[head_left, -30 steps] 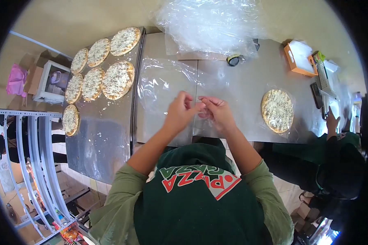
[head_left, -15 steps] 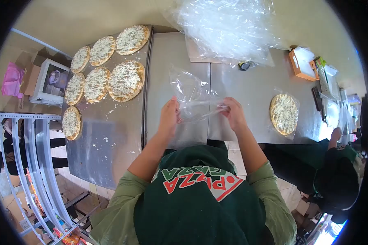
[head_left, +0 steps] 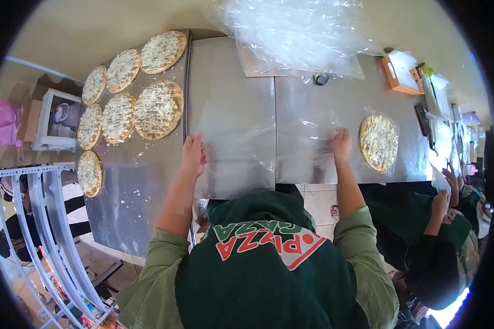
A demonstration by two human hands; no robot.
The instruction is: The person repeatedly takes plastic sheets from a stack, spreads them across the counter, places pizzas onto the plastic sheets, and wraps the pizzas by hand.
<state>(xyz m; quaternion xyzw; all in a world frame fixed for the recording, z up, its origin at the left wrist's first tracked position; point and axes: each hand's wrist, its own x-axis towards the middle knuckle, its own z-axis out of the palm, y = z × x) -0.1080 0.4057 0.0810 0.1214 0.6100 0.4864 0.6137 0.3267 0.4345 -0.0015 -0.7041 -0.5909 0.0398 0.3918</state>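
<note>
A transparent plastic bag (head_left: 241,143) is stretched wide above the metal table, one side in each hand. My left hand (head_left: 195,154) is closed in a pinch on its left side, near the seam beside the left-hand table. Its right side is pinched in my right hand (head_left: 342,146), just left of a cheese-topped pizza (head_left: 379,142) that lies on thin plastic. The bag's exact outline is hard to make out against the shiny metal.
Several cheese-topped pizzas (head_left: 158,109) lie on the left table (head_left: 121,203) among crumbs. A heap of plastic bags (head_left: 296,38) covers the back. Behind the right pizza stand an orange-sided tray (head_left: 403,74) and a dark brush-like item (head_left: 422,119). A co-worker's hand (head_left: 440,204) holds plastic at right.
My hands have moved far apart, left hand leftward and right hand rightward. The bag, bunched between them before, is now spread out. At right, the co-worker's hands have come further into view.
</note>
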